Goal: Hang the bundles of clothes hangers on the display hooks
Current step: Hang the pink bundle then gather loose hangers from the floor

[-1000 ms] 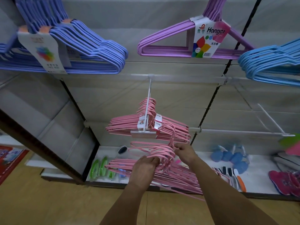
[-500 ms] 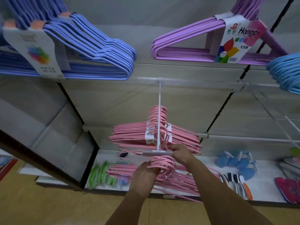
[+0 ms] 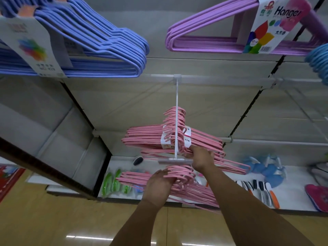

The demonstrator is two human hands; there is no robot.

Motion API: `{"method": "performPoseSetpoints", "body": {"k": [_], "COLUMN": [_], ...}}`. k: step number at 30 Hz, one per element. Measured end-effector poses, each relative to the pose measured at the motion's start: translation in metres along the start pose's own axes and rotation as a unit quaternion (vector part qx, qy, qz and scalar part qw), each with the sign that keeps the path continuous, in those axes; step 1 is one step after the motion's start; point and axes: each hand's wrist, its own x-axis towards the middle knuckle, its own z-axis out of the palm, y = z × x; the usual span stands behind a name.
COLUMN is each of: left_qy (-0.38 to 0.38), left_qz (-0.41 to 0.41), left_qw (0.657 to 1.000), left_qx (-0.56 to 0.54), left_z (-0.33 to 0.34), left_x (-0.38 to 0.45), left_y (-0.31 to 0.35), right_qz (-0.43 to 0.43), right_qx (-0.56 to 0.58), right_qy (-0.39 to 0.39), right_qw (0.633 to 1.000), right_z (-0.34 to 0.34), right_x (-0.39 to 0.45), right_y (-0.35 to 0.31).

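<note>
A white display hook (image 3: pixel 176 103) sticks out from the shelf wall toward me, ending in a clear price strip (image 3: pixel 174 161). Several pink hanger bundles (image 3: pixel 147 137) with white labels hang on it. Just below the strip, my left hand (image 3: pixel 158 187) grips the hook ends of another pink hanger bundle (image 3: pixel 181 176), whose bars stretch out to both sides. My right hand (image 3: pixel 200 157) is raised beside the hook's tip and pinches a pink hanger at the front of the hanging bundles.
Blue hanger bundles (image 3: pixel 99 41) hang at the upper left, purple ones (image 3: pixel 209 27) at the upper right, light blue ones (image 3: pixel 317 59) at the right edge. The bottom shelf (image 3: pixel 292 192) carries green items, brushes, blue items and pink slippers. An empty hook (image 3: pixel 305 112) juts out at right.
The view has moved closer to the shelf. My right hand has risen from the held bundle up to the hanging bundles at the hook's tip. My left hand keeps its grip.
</note>
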Motion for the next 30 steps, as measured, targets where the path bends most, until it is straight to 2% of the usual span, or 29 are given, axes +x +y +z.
{"method": "performPoseSetpoints", "body": {"k": [3,7,8,9,10,12,13,15,19,22,30], "left_qy": [-0.012,-0.026,-0.030,-0.035,-0.041,-0.047,-0.046,-0.051,-0.054,-0.043,-0.031], "left_qz": [-0.005,-0.014,-0.017,-0.022,-0.032,-0.054,-0.063,-0.069,-0.110,-0.127,-0.111], "left_qw": [0.999,0.997,0.996,0.995,0.995,0.993,0.993,0.993,0.991,0.991,0.992], "left_qx": [0.030,0.077,0.082,0.086,0.090,0.090,0.087,0.074,0.048,0.029,0.054], "left_z": [-0.002,-0.003,-0.002,0.000,0.001,0.001,0.000,-0.004,-0.003,-0.004,-0.015], "left_x": [-0.002,-0.005,-0.006,-0.007,-0.008,-0.013,-0.014,-0.017,-0.025,-0.028,-0.028], "left_y": [0.006,0.019,0.020,0.023,0.025,0.030,0.032,0.040,0.048,0.049,0.062], "right_qz": [0.002,-0.007,-0.010,-0.010,-0.004,0.015,0.031,0.065,0.075,0.031,0.027], "right_qx": [0.036,0.003,0.002,0.009,0.027,0.103,0.148,0.209,0.294,0.318,0.355], "right_qy": [0.034,0.232,0.252,0.234,0.177,-0.009,-0.088,-0.166,-0.204,-0.256,-0.147], "right_qw": [0.999,0.973,0.968,0.972,0.984,0.994,0.985,0.961,0.931,0.912,0.923], "right_z": [0.010,0.006,0.005,0.007,0.011,0.017,0.018,0.015,0.012,0.004,0.001], "right_x": [-0.004,-0.035,-0.044,-0.051,-0.054,-0.060,-0.061,-0.068,-0.074,-0.081,-0.096], "right_y": [0.007,0.011,0.011,0.014,0.016,0.021,0.022,0.024,0.038,0.044,0.038]}}
